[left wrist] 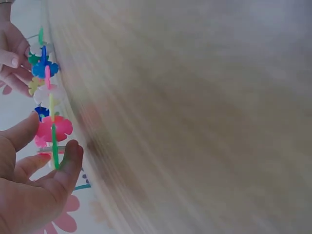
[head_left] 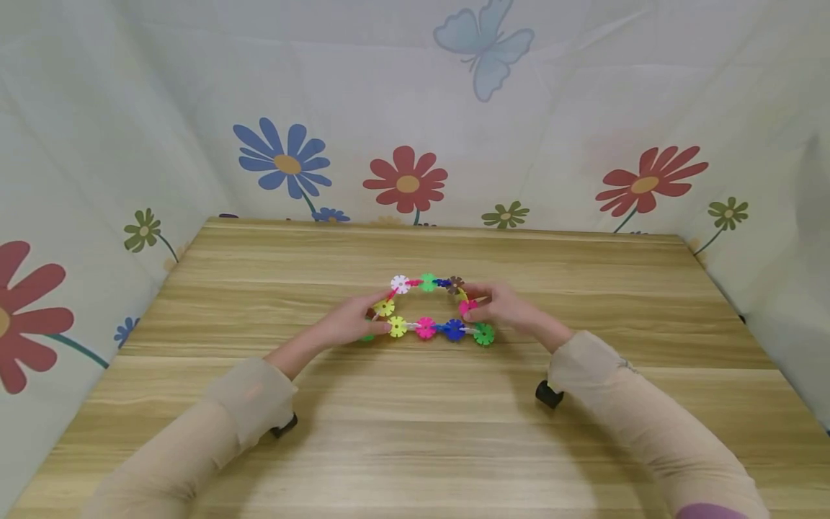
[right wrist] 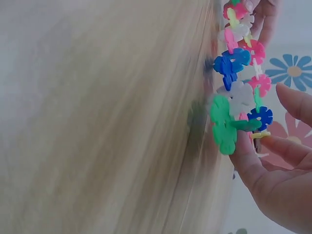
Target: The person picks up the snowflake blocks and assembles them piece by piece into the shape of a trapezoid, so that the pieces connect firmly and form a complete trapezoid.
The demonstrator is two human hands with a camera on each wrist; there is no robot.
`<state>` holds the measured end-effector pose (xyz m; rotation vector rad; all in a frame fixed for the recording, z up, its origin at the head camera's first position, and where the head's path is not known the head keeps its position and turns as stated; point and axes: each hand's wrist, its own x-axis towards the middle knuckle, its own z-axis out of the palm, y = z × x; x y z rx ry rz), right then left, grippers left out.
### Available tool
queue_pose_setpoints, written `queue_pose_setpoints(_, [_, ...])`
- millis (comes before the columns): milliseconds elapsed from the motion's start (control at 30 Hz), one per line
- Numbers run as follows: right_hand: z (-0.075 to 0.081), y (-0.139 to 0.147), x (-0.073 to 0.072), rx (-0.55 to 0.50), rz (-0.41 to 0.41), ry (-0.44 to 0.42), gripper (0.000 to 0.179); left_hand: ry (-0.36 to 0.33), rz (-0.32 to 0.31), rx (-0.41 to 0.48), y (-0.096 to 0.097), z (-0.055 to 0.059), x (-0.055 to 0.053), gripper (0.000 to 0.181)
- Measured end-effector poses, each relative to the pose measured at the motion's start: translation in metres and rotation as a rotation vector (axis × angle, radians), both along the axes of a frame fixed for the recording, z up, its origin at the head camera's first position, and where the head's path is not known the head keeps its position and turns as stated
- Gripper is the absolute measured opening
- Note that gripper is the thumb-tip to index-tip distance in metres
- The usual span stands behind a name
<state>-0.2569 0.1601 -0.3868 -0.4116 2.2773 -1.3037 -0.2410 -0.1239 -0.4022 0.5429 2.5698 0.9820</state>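
Observation:
A chain of interlocking flower-shaped plastic discs [head_left: 425, 328] forms a flattened loop over the table in the head view, in pink, blue, green, yellow, white and brown. My left hand [head_left: 346, 322] holds its left end, thumb by the yellow disc [head_left: 398, 326] at the front and fingers at the back. At the right end, my right hand [head_left: 509, 308] grips the side near a pink disc [head_left: 468, 308]. A green disc [right wrist: 223, 124] sticks out at the near right corner, beside the right fingers. The left fingers partly hide the discs at the left end.
The wood-grain table [head_left: 415, 432] stretches out on all sides of the chain. Behind and beside it hangs a pale cloth [head_left: 363, 86] printed with flowers and a butterfly. A black wrist device [head_left: 549, 394] shows under the right cuff.

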Motion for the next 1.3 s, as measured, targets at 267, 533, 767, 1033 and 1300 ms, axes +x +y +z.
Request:
queue_pose_setpoints(267, [0.004,0.007,-0.008,0.058,-0.034,0.028,0.063,-0.061,0.003,-0.035,0.014,0.004,-0.020,0.063])
queue_pose_setpoints(533, [-0.002,0.016,-0.018,0.074,-0.035,0.048,0.063,-0.093,0.014,-0.028,0.023,0.000,-0.037,0.061])
queue_pose_setpoints(767, [-0.001,0.018,-0.016,0.092,-0.024,0.064,0.061,-0.076,-0.009,-0.044,0.027,0.000,-0.037,0.055])
queue_pose_setpoints(1033, [-0.001,0.019,-0.017,0.149,-0.002,0.103,0.062,-0.045,-0.022,-0.097,0.029,0.000,-0.037,0.052])
queue_pose_setpoints(1300, [-0.007,0.022,-0.019,0.158,0.005,0.122,0.061,-0.034,-0.023,-0.084,0.027,-0.002,-0.038,0.052])
